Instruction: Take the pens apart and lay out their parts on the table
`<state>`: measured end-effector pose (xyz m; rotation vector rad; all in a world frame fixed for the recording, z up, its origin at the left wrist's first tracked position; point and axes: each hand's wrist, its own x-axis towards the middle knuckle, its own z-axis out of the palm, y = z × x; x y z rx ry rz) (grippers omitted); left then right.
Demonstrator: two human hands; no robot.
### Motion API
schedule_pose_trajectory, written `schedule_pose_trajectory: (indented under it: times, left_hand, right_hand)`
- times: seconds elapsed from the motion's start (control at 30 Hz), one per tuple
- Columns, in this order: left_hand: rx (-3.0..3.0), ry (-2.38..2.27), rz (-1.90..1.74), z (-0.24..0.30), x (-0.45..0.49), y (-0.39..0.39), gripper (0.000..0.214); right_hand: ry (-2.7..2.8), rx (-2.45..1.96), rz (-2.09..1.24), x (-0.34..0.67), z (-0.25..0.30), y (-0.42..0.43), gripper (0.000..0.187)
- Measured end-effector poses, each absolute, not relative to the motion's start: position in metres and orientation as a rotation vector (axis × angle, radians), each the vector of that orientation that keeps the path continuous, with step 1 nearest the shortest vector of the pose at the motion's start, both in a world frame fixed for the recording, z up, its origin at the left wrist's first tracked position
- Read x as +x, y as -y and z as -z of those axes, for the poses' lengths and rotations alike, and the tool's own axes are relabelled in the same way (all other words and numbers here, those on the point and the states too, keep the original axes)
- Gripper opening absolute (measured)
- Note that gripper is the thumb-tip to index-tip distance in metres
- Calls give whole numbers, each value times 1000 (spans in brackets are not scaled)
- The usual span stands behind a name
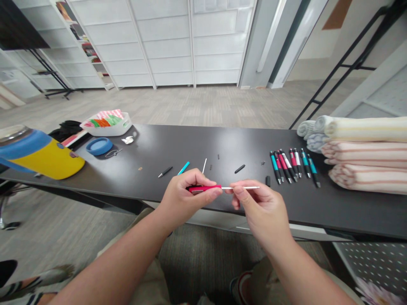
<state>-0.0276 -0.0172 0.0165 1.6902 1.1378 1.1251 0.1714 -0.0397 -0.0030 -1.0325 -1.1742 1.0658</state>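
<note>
On the dark table (152, 144), many things are lying around the two hands — twelve o'clock here is meaning straight away from the person. A blue and yellow bottle (47, 156) is lying tilted near nine, and a blue lid (99, 146) is resting between nine and ten. A white basket (111, 131) is standing at ten. Several coloured pens (286, 165) are lying in a row between two and three, and farther out, rolled striped cloths (365, 152) are forming a pile.

Nearer, a turquoise tube (183, 167) is lying at ten and a thin white stick (204, 164) at eleven; the left hand (193, 192) is covering their lower ends. A black piece (240, 168) is lying past one, and a short black cap (268, 181) is standing just beside the right hand (256, 201).

The left hand is gripping a red pen barrel (206, 189) between thumb and fingers, over the table's near side. The right hand is pinching a white rod (227, 188), which is reaching the barrel's right end — I cannot tell how deep. Both are lying on one line, their long axis running from nine to three, and the rod's free tip is pointing to three.
</note>
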Motion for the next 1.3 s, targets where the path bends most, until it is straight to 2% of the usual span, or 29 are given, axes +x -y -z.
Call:
schedule_pose_trajectory:
  times: [0.3,0.57,0.73,1.03,1.3]
  left_hand:
    - [1633,-1113,-1125,-17,-27,18,24]
    - [1638,-1129,-1101,-11,-26,22,26]
    - [1626,-1137,-1116,-8,-27,21,26]
    - [1562,-1121,-1090,-12,-24,20,25]
    - [1510,-1092,-1071,-6,-24,20,29]
  right_hand:
    - [1238,-1044,-1032,177,3,40,18]
    - [1173,-1081,-1085,170,2,42,30]
    - [1159,-1070,-1132,167,8,43,28]
    - [1259,-1081,-959,166,8,48,22]
    - [1270,-1098,-956,164,7,48,24]
